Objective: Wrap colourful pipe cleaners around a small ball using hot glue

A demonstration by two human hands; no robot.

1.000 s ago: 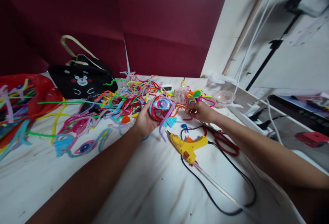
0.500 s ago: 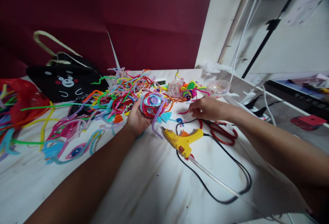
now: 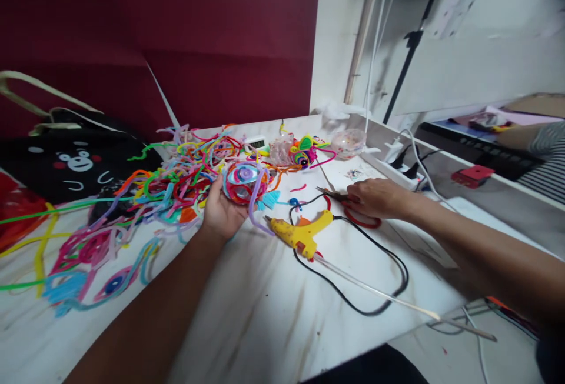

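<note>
My left hand [image 3: 224,210] is closed around a fish-like pipe-cleaner craft [image 3: 242,187] with a big blue-and-purple eye; a purple pipe cleaner [image 3: 255,207] hangs from it. My right hand [image 3: 375,197] has its fingers on red-handled scissors [image 3: 362,219], the blades pointing left. A yellow hot glue gun [image 3: 302,234] lies on the table between my hands, a long clear glue stick [image 3: 375,290] sticking out of its back. Near its nozzle are a small blue coil [image 3: 294,201] and a short red pipe-cleaner piece [image 3: 298,188].
Tangled pipe cleaners [image 3: 189,166] heap at the back left, beside a black bag [image 3: 70,160]. A finished colorful fish [image 3: 304,153] and a clear plastic bowl [image 3: 348,143] stand behind. The glue gun's black cord [image 3: 339,296] loops across the tabletop. A striped sleeve [image 3: 547,166] shows at far right.
My right hand has moved onto the scissors and taken hold of their handles. The left hand keeps the craft. The camera view has turned to the right.
</note>
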